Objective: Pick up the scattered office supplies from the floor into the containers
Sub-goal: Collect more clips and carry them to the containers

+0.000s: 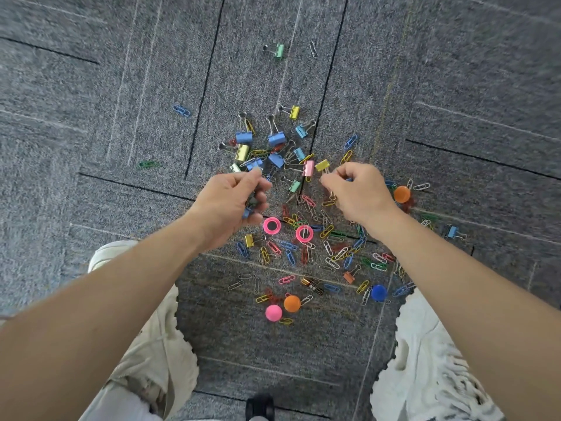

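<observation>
Barely started: left hand (233,205) clutches clips (248,211), right hand (358,192) pinches yellow clip (321,165); most supplies (331,262) on carpet (121,117), containers unseen.

From here I see grey carpet tiles (121,86), thin dark seams (205,83) between them, faint pale streaks (145,74), even light.

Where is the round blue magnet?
In the head view, the blue magnet lies on the carpet, lower right, just left of the right forearm.

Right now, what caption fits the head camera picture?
Left hand and right hand gather coloured clips scattered on grey carpet.
</observation>
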